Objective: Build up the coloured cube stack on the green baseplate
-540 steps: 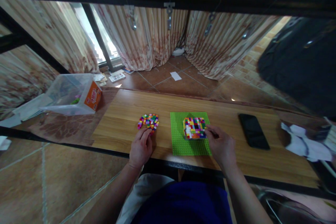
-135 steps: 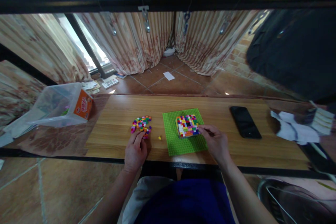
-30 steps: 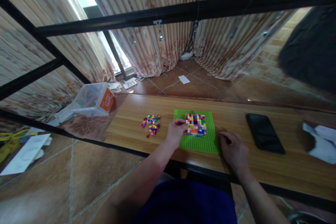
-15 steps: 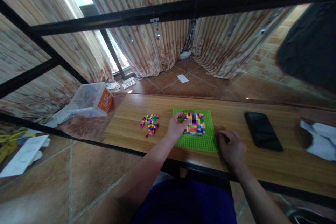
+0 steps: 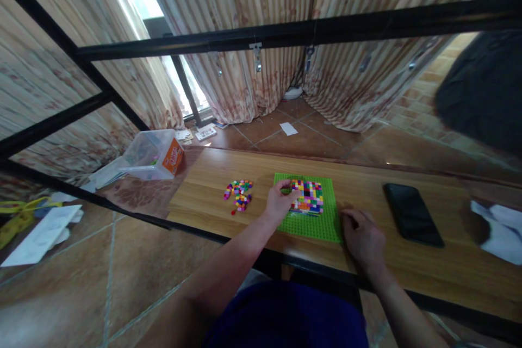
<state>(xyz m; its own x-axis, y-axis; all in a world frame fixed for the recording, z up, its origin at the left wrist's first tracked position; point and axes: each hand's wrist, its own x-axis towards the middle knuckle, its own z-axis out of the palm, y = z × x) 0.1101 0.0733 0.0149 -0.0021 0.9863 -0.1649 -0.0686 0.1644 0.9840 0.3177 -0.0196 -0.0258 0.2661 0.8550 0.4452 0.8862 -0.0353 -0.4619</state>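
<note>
Our left hand at the stack's left side, grip unclear to us, stack on the mat between the worktop's front and back edges, our right hand curled just beside the mat, any hold hidden, bricks toward the left edge
</note>
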